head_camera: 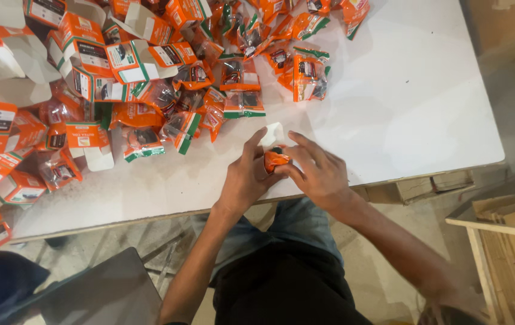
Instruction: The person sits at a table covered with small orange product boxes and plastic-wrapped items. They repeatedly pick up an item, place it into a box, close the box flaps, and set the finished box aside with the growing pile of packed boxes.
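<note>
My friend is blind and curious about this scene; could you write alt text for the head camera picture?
Two bare hands, the left hand and right hand, together hold a small orange packet over the near edge of a white table. A heap of orange and green packets and small orange and white boxes covers the table's far left side.
</note>
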